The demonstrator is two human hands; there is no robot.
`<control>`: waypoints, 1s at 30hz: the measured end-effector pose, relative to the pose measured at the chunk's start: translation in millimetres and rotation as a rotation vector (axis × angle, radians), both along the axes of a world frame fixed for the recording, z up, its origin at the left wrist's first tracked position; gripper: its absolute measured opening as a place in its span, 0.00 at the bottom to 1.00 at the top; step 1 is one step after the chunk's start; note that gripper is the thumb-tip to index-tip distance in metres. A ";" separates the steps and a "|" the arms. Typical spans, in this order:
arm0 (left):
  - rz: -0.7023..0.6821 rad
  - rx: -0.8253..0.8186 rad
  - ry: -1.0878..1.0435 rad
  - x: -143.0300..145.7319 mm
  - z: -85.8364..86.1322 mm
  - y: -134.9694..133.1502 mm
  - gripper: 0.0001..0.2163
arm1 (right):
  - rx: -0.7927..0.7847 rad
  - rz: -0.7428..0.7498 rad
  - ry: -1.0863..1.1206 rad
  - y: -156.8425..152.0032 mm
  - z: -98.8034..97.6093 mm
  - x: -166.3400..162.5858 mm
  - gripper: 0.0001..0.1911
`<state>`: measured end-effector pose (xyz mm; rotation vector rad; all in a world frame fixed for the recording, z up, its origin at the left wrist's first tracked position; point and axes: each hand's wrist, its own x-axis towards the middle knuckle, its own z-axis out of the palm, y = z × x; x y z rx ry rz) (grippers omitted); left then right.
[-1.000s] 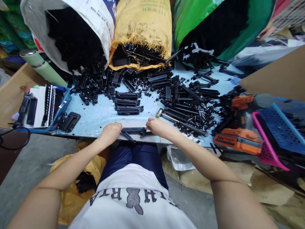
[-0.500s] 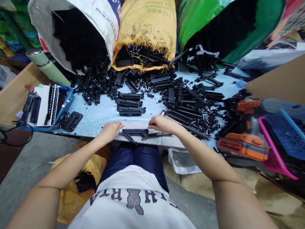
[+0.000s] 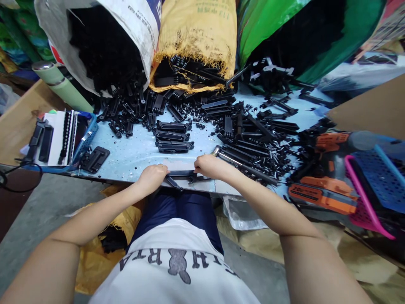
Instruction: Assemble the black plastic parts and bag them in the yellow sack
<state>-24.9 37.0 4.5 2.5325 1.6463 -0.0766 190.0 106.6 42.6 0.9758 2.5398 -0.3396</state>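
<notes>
At the table's near edge, my left hand point(image 3: 154, 177) is closed at the left end of a long black plastic bar point(image 3: 182, 173). My right hand point(image 3: 207, 165) pinches around the bar's other end. A shorter black arm point(image 3: 173, 182) slants down from the left end, past the edge. Beneath my right hand lies another dark part point(image 3: 198, 180), mostly hidden. Just beyond my hands, several assembled black plastic parts point(image 3: 173, 136) are lined up in a column. A silver metal rod or tool point(image 3: 223, 155) lies right of my right hand, beside long black bars point(image 3: 243, 154).
Black parts and small screws point(image 3: 275, 158) cover the table's right half. Behind stand a white sack point(image 3: 144, 29), a yellow sack point(image 3: 196, 29) and a green sack point(image 3: 265, 21). An orange cordless drill point(image 3: 322, 194) is at right, a blue basket point(image 3: 90, 135) at left.
My left hand has moved slightly right and covers more of the bar's left end. My right hand has shifted slightly left along the bar.
</notes>
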 end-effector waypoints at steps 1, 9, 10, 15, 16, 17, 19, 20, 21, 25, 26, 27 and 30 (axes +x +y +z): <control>0.007 0.030 -0.010 0.0 -2.6 -2.1 0.12 | 0.023 0.020 0.000 -3.7 -2.1 -1.9 0.10; -0.082 0.603 -0.408 -11.9 -50.0 -23.1 0.10 | 0.219 -0.070 0.216 -32.1 -28.6 18.3 0.10; -0.111 0.635 -0.450 -13.3 -55.2 -23.0 0.11 | 0.247 -0.065 0.261 -35.0 -34.4 23.7 0.11; -0.239 0.651 -0.521 -21.2 -64.5 -13.8 0.17 | 0.379 0.021 0.602 -44.9 -68.6 47.5 0.17; -0.262 0.648 -0.520 -22.8 -64.1 -11.9 0.17 | 0.386 0.041 0.649 -44.9 -75.2 51.5 0.18; -0.272 0.647 -0.522 -24.2 -63.5 -10.4 0.16 | 0.381 0.057 0.685 -44.1 -81.4 55.2 0.19; -0.270 0.642 -0.539 -25.9 -62.1 -8.4 0.14 | 0.345 0.069 0.730 -40.7 -92.7 61.3 0.22; -0.268 0.640 -0.551 -26.1 -61.5 -7.7 0.13 | 0.327 0.069 0.742 -38.7 -97.9 63.5 0.22; -0.270 0.638 -0.559 -26.1 -60.8 -6.8 0.12 | 0.314 0.067 0.751 -36.9 -102.8 65.1 0.23; -0.277 0.604 -0.534 -25.4 -55.4 1.5 0.08 | 0.342 0.035 0.763 -38.4 -117.2 66.2 0.23; -0.264 0.587 -0.528 -25.3 -53.0 3.9 0.08 | 0.354 0.011 0.764 -41.4 -118.5 66.1 0.24; -0.241 0.569 -0.526 -25.1 -50.2 5.3 0.08 | 0.363 -0.014 0.763 -45.1 -118.4 66.2 0.23; -0.052 0.549 -0.519 -21.9 -42.1 -2.0 0.11 | 0.378 -0.058 0.738 -57.3 -109.1 63.6 0.24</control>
